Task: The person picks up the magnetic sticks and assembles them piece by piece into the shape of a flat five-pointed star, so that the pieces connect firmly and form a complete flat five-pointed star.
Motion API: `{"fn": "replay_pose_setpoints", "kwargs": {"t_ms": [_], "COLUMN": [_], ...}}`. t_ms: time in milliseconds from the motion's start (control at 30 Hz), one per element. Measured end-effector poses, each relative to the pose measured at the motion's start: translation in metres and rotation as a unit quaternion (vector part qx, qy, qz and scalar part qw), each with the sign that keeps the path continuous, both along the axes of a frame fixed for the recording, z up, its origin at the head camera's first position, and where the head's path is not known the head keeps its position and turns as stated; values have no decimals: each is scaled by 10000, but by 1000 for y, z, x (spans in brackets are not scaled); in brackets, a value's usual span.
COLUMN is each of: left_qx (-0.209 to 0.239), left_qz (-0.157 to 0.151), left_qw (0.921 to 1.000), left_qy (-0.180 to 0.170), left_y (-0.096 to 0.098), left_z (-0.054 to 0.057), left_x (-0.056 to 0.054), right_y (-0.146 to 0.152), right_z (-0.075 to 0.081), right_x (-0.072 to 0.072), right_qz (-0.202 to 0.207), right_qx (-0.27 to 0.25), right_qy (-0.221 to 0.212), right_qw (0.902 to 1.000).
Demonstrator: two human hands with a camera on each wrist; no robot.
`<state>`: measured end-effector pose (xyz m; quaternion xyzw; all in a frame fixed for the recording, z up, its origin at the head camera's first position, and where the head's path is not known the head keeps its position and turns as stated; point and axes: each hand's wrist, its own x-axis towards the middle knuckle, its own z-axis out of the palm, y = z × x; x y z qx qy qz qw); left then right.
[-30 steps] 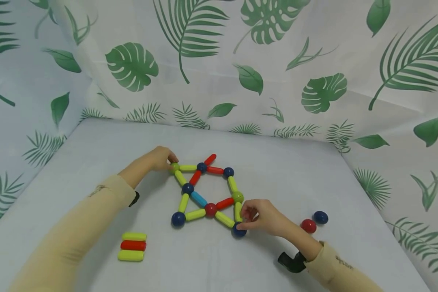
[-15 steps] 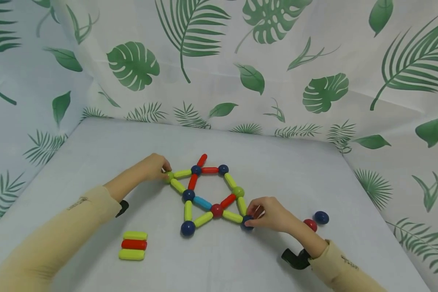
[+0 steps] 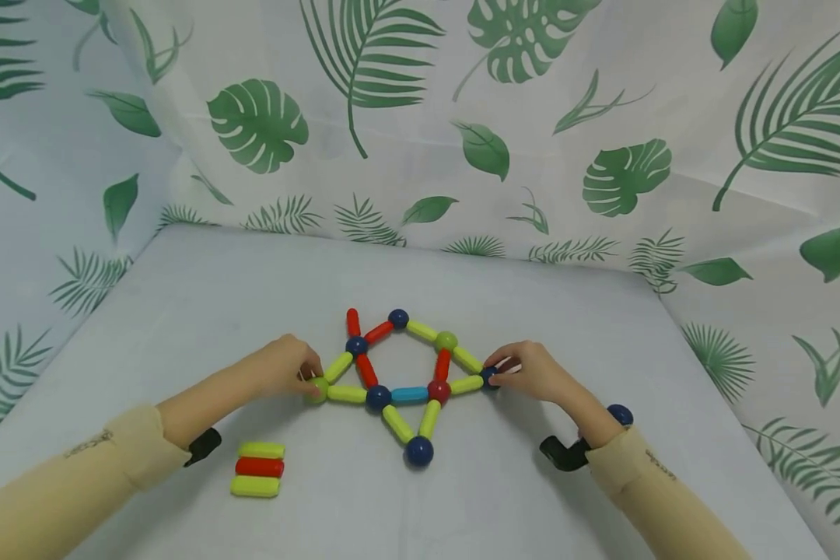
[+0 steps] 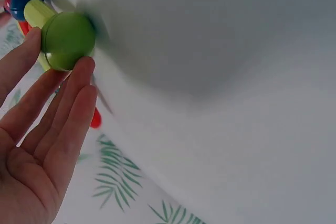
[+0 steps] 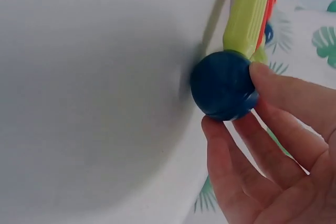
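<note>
A flat frame of magnetic building rods and balls lies on the white table. My left hand (image 3: 283,369) pinches the green ball (image 4: 68,40) at its left corner between thumb and fingertips. At the right corner, my right hand (image 3: 532,373) grips a dark blue ball (image 5: 223,85) the same way. Between them run yellow-green rods, red rods and one blue rod (image 3: 409,394). A red ball (image 3: 439,390) joins the blue rod's right end. Nearest me, another dark blue ball (image 3: 418,451) forms a point. One red rod (image 3: 353,322) sticks out freely at the far left.
Left of the frame, three loose rods lie side by side, a red rod (image 3: 260,467) between two yellow-green ones. A loose blue ball (image 3: 620,414) sits behind my right wrist. A leaf-printed cloth (image 3: 406,140) rises behind the table (image 3: 518,295) and at its sides.
Both hands have turned the whole frame counterclockwise. My left hand came nearer with the green ball, my right hand went farther away with its blue ball, and the near blue ball swung right.
</note>
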<state>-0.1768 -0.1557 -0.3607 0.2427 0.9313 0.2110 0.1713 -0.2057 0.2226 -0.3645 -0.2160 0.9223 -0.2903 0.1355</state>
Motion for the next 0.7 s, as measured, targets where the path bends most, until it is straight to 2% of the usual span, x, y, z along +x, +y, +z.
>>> {"fn": "replay_pose_setpoints", "kwargs": {"t_ms": [167, 333, 500, 700], "left_qx": [116, 210, 386, 421], "left_qz": [-36, -6, -131, -203], "left_qw": [9998, 9994, 9987, 9989], "left_qy": [-143, -274, -290, -79], "left_y": [10, 23, 32, 32], "left_z": [1, 0, 1, 2], "left_x": [20, 33, 43, 48], "right_y": [-3, -5, -3, -2], "right_z": [-2, -1, -1, -2], "right_x": [-18, -32, -37, -38], "right_qz": [-212, -382, -407, -404], "right_qx": [191, 303, 329, 284], "right_qy": [14, -121, -115, -133], "right_qw": [9996, 9987, 9986, 9987]}}
